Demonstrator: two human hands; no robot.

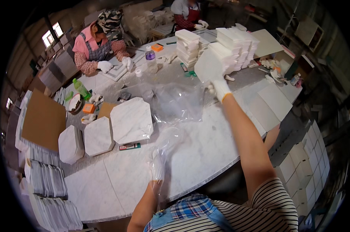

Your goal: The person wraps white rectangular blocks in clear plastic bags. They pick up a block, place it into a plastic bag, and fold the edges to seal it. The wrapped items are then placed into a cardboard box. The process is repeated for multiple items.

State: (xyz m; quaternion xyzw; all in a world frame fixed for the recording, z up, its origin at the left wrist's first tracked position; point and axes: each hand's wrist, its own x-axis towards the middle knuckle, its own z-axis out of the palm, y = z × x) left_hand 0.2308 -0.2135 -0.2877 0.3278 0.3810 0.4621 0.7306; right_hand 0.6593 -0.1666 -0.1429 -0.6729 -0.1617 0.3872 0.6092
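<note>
My left hand, in a white glove, is closed on a clear plastic bag near the front of the table. The bag spreads from there toward the table's middle; its film partly covers the hand. My right hand, also gloved, reaches far out and grips the lower edge of a thin white sheet, apparently foam. That sheet is tilted up in front of tall stacks of white sheets. Left of the bag stand stacks of white, grey-veined marble tiles with cut corners: a large one and two smaller ones.
Across the table a person handles a framed panel; another person works farther back. A green bottle, a purple-topped bottle, orange boxes and a small green-and-white tube pack lie about. Bagged tiles line the left edge.
</note>
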